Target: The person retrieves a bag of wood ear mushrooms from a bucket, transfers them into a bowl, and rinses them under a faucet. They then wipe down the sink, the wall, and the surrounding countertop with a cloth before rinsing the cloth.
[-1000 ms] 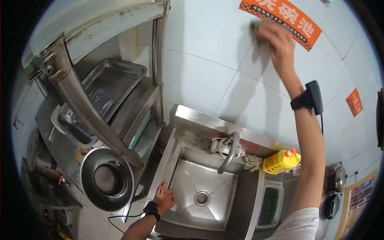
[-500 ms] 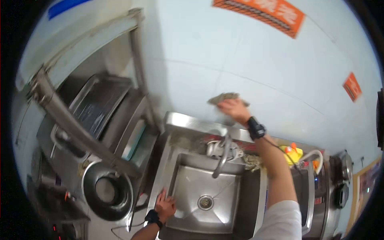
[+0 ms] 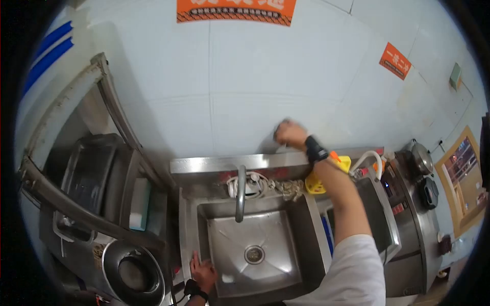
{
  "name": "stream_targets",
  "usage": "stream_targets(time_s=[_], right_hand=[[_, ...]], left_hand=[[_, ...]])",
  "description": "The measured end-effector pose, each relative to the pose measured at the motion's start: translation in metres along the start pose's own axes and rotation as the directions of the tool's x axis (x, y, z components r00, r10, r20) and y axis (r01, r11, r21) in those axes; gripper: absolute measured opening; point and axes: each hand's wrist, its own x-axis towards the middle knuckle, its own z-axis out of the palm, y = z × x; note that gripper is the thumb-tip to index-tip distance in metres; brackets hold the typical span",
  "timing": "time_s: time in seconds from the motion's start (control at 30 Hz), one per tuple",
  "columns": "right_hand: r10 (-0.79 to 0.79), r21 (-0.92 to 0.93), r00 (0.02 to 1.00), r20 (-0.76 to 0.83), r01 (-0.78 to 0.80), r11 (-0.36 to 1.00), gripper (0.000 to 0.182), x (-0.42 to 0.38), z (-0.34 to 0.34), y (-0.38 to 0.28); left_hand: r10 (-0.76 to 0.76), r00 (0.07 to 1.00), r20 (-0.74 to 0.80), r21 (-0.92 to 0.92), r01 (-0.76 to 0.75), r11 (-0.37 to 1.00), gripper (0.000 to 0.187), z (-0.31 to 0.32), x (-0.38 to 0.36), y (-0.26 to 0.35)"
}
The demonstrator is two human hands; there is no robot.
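Against the white tiled wall point(image 3: 245, 66), just above the sink's back ledge, is my right hand point(image 3: 291, 133). Its fingers are closed round a dark cloth point(image 3: 278, 131), of which only a small part shows. My left hand point(image 3: 204, 274) rests on the left rim of the steel sink point(image 3: 189, 224), fingers apart and holding nothing. The metal faucet point(image 3: 240, 196) hangs over the basin, whose drain point(image 3: 254, 254) is visible. Behind the basin lie a coiled white hose point(image 3: 258, 186) and a crumpled mesh cloth point(image 3: 290, 188).
A yellow basket point(image 3: 315, 184) stands right of the mesh cloth, partly behind my right arm. To the left are a metal rack point(image 3: 76, 209), a light green box point(image 3: 139, 204) and a round black pan point(image 3: 109, 265). A lidded pot point(image 3: 421, 158) is at the far right.
The view has shifted to the right and levelled. My right hand has moved rightward along the wall, and less of the cloth shows now. My left hand remains on the sink rim.
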Motion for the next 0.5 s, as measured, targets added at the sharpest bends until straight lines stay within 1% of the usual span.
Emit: stream_targets(time_s=[0.03,0.07,0.1,0.13,0.17,0.2,0.23,0.3,0.33,0.4,0.43,0.5], right_hand=[[-0.022,-0.018,0.991,-0.133,0.02,1.0,0.005,-0.008,-0.043,0.01],[0.067,0.107,0.941,-0.331,-0.033,0.994,0.008,-0.014,-0.058,0.029],[0.185,0.22,0.853,-0.489,-0.085,0.972,0.011,-0.015,-0.091,0.038],[0.211,0.178,0.735,-0.644,-0.124,0.976,0.021,-0.018,-0.1,0.063],[0.31,0.169,0.584,-0.75,-0.284,0.944,0.03,-0.019,-0.118,0.071],[0.418,0.206,0.485,-0.768,-0.43,0.879,0.036,-0.021,-0.127,0.08],[0.594,0.379,0.343,-0.728,-0.521,0.765,0.04,-0.021,-0.127,0.081],[0.582,0.374,0.223,-0.782,-0.58,0.724,0.045,-0.015,-0.105,0.08],[0.591,0.382,0.22,-0.776,-0.582,0.718,0.045,-0.011,-0.089,0.072],[0.689,0.495,0.022,-0.724,-0.678,0.543,0.05,-0.005,-0.05,0.047],[0.702,0.504,0.025,-0.711,-0.677,0.535,0.05,-0.007,-0.033,0.034],[0.825,0.545,0.003,-0.565,-0.749,0.377,0.05,-0.01,0.002,0.005]], left_hand=[[-0.008,0.999,-0.045,-0.032,0.006,0.999,0.012,0.003,0.0,0.002],[-0.027,1.0,0.005,-0.029,0.027,0.999,0.013,0.01,-0.003,-0.003],[-0.028,1.0,0.014,-0.04,0.029,0.999,0.013,0.009,-0.003,0.0],[-0.032,0.999,0.014,-0.044,0.033,0.998,0.013,0.004,0.0,0.003],[-0.036,0.999,0.013,-0.043,0.037,0.998,0.013,0.001,0.002,0.004],[-0.019,1.0,-0.023,-0.057,0.018,0.998,0.011,0.003,0.002,0.002],[-0.021,1.0,-0.018,-0.051,0.02,0.998,0.011,0.006,0.002,0.001],[-0.009,0.999,-0.047,-0.065,0.006,0.998,0.011,0.007,0.002,0.001],[-0.009,0.999,-0.038,-0.058,0.007,0.998,0.011,0.007,0.002,0.001],[-0.017,0.999,-0.035,-0.087,0.014,0.996,0.01,0.005,0.003,0.003],[-0.026,0.999,-0.02,-0.081,0.025,0.996,0.01,0.004,0.003,0.004],[-0.022,1.0,-0.022,-0.081,0.02,0.997,0.012,0.003,0.007,0.005]])
